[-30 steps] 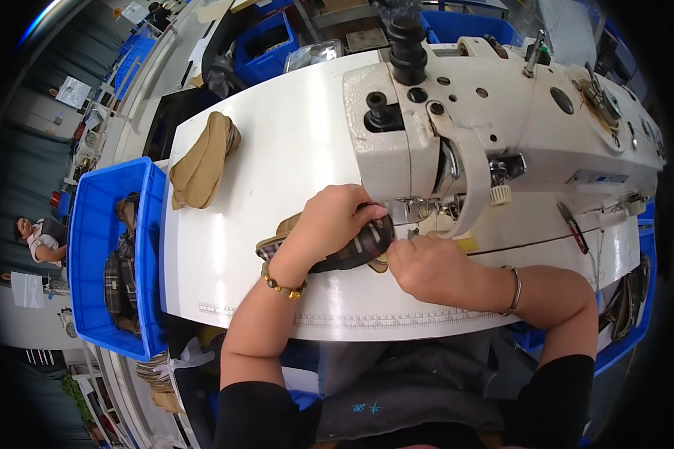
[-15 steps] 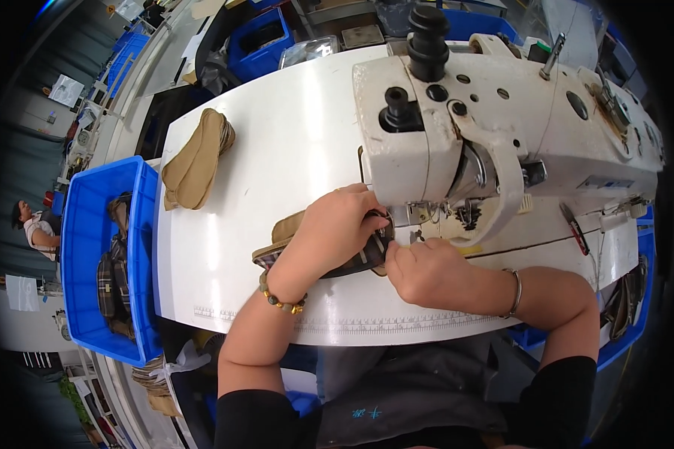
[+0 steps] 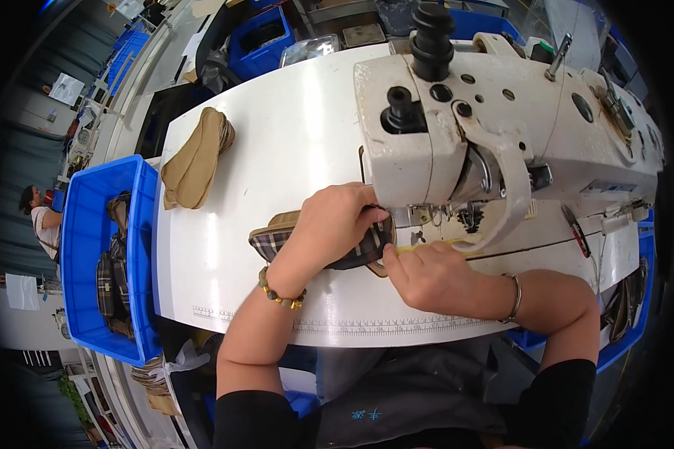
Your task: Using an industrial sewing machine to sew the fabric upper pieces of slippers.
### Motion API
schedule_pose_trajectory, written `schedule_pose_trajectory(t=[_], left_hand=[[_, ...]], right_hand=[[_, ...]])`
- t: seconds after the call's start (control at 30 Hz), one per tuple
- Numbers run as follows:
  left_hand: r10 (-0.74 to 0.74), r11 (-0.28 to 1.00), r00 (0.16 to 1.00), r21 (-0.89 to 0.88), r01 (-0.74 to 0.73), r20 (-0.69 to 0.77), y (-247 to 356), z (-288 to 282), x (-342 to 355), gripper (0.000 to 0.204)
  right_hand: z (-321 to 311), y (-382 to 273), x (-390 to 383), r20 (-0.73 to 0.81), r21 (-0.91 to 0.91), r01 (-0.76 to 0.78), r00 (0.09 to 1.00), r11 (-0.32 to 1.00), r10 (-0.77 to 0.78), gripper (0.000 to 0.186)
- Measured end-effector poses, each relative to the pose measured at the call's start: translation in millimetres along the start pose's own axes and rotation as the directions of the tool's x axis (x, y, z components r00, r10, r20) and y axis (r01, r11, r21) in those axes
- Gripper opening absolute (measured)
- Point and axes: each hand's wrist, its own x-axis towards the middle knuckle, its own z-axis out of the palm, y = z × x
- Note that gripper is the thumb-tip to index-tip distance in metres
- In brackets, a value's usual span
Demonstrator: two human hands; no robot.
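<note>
A dark plaid fabric piece with tan edging [image 3: 271,238] lies on the white sewing table, its right end close to the presser foot and needle area [image 3: 421,214] of the sewing machine [image 3: 502,120]. My left hand [image 3: 338,224] rests over the piece, thumb and fingers closed on its upper right edge. With closed fingers my right hand [image 3: 430,275] grips the right end of the same piece, the index finger pressed to its edge. Part of the plaid piece is hidden beneath my left hand.
A stack of tan, sole-shaped pieces [image 3: 195,161] lies at the table's left. Beside the table, a blue bin [image 3: 73,262] holds more plaid pieces. Red-and-black snips [image 3: 575,230] lie right of the machine head. A printed ruler [image 3: 367,328] runs along the front edge. Another person [image 3: 43,218] is far left.
The plaid piece has tilted, so more of its plaid side shows at the left and its zipper edge is no longer seen. Both hands shifted slightly. The person at far left moved.
</note>
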Motion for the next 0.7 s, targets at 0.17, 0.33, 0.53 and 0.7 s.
schedule_pose_trajectory(t=[0.17, 0.33, 0.53, 0.7], left_hand=[[-0.037, 0.999, 0.999, -0.006, 0.037, -0.019, 0, 6, 1, 0.016], [-0.039, 0.999, 0.999, 0.019, 0.039, -0.036, 3, 8, 1, 0.018], [-0.03, 0.999, 0.999, 0.042, 0.031, -0.011, 0, 12, 2, 0.018], [-0.143, 0.989, 0.989, 0.043, 0.141, 0.033, 4, 11, 1, 0.018]], right_hand=[[-2, 2, 0, 0.069, 0.006, -0.03, 0.997, 1.0, 0.03, 0.033], [-5, 2, 1, 0.11, 0.007, -0.048, 0.993, 0.999, 0.047, 0.033], [-6, 1, 0, 0.178, 0.056, -0.054, 0.983, 0.997, 0.043, 0.036], [-7, 1, 1, 0.245, 0.055, -0.016, 0.97, 0.998, 0.003, 0.039]])
